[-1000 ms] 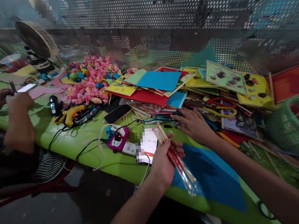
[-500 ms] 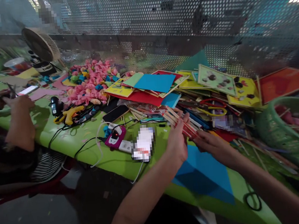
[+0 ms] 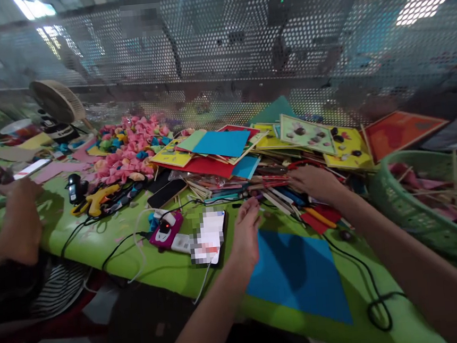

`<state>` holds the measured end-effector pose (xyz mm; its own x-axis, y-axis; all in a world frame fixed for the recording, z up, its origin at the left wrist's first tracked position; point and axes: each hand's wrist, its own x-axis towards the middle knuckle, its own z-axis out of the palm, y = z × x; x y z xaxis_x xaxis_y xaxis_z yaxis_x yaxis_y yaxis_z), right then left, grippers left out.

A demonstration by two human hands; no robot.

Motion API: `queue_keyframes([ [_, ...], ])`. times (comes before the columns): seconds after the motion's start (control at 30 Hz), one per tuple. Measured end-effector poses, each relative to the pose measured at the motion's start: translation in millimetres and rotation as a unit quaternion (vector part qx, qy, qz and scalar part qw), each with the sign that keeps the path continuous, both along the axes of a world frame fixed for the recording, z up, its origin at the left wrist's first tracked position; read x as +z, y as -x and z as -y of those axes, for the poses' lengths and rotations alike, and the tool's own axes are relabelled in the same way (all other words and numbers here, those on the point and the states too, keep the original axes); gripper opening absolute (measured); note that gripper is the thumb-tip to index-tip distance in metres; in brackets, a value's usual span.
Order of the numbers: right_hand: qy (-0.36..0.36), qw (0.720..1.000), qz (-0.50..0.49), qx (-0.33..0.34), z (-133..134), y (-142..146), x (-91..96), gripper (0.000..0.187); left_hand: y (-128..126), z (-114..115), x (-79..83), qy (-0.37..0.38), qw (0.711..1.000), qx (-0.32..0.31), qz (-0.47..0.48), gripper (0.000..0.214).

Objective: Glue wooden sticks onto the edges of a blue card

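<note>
My right hand lies on the heap of craft supplies, its fingers closed round the end of a bundle of thin wooden sticks in clear wrap that points left. My left hand hovers over the green table just above a blue paper sheet. Its fingers are curled together at a small thin item I cannot make out. A phone lies to the left of that hand.
Coloured paper sheets, pink paper flowers, a yellow glue gun, a magenta device and cables crowd the table. A green basket stands at right. Another person's arm works at left. A perforated metal screen rises behind.
The stick bundle went from my left hand to my right, which carried it back onto the heap. My left hand dropped toward the blue sheet. The view tilted up.
</note>
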<state>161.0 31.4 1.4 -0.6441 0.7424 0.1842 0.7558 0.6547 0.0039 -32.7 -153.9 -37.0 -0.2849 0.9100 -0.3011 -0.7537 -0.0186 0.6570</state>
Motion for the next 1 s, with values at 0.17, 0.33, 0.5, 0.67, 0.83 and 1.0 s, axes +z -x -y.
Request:
queue_keyframes([
  [0.17,-0.025,0.997,-0.050,-0.051,4.8,3.7,7.7,0.038,10.4,16.1,3.6,-0.019,0.993,-0.007,-0.117,0.031],
  [0.33,0.030,0.989,-0.113,-0.092,45.7,-35.0,20.3,0.041,33.6,60.2,4.3,-0.125,0.804,-0.211,-0.542,0.032],
  [0.5,0.130,0.964,-0.197,-0.124,104.7,-62.8,16.9,0.045,31.1,87.0,-21.9,-0.188,0.534,-0.296,-0.769,0.049],
  [0.67,0.200,0.937,-0.261,-0.114,145.3,-70.5,13.3,0.040,21.5,78.9,-13.6,-0.188,0.546,-0.254,-0.776,0.045],
  [0.83,0.267,0.919,-0.280,-0.074,167.6,-72.5,24.6,0.037,20.8,53.3,24.8,-0.205,0.644,-0.135,-0.724,0.043],
  [1.0,0.264,0.854,-0.432,-0.117,185.1,-62.8,25.9,0.031,6.1,44.2,21.1,-0.154,0.695,-0.201,-0.673,0.022],
])
